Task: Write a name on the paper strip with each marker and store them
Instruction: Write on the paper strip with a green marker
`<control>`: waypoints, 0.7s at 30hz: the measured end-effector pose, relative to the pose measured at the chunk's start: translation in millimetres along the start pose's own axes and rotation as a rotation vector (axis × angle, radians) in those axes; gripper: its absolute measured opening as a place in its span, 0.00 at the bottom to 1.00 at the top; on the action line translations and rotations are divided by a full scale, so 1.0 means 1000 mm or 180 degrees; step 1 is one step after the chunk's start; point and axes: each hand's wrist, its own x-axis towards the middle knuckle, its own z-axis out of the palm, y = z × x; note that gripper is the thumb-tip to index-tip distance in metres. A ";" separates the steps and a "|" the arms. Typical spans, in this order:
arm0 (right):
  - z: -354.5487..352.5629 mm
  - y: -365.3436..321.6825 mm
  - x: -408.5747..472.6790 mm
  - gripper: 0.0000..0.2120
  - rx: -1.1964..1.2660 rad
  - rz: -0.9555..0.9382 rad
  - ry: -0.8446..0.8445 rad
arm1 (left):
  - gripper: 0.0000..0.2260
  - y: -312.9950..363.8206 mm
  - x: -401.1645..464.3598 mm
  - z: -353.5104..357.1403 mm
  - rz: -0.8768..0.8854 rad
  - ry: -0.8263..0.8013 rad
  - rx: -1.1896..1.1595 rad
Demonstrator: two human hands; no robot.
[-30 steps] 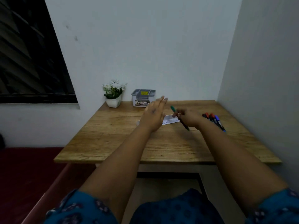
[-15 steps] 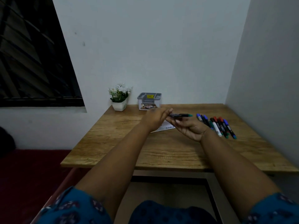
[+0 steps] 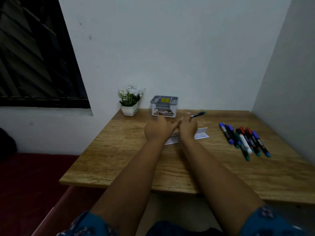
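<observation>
Both forearms reach forward from 6 o'clock over the near edge of the wooden table [image 3: 119, 160], and the patterned blue sleeves [image 3: 272, 222] show at the bottom corners. The two hands meet above the middle of the table, close together and touching at the fingers. The left hand [image 3: 156, 129] is seen from the back, with its fingers turned toward the right hand; whether they hold anything I cannot tell, because the hands are blurred there. The right hand [image 3: 188, 127] grips a green-capped marker [image 3: 198, 114], whose dark body and green end stick out from the fingers toward 2 o'clock, above the table. Under and between the wrists lies the paper strip [image 3: 201, 134], partly hidden; it has handwriting on it and its far edge is folded up at the right end. At 3 o'clock from the hands, well apart from them, a row of markers [image 3: 245, 140] lies flat on the table side by side, with blue, red, green and white parts, all pointing roughly the same way. Farther away, at 12 o'clock against the wall, stands a grey organizer box [image 3: 164, 108] with open compartments on top and a yellow label inside; what else the compartments hold I cannot see. Just beside it, at its 9 o'clock, stands a small white pot of white flowers [image 3: 129, 99].
</observation>
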 end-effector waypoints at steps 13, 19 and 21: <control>-0.018 0.024 0.046 0.09 -0.0482 0.0433 -0.1133 | 0.15 -0.038 -0.024 0.024 0.0872 -0.0925 0.0372; -0.036 0.030 0.054 0.15 -0.0461 0.0048 -0.1890 | 0.08 -0.049 0.004 0.000 0.0871 -0.2100 -0.1234; -0.038 0.030 0.058 0.16 -0.0501 0.0094 -0.2094 | 0.13 -0.057 0.013 0.001 0.0932 -0.2484 -0.1496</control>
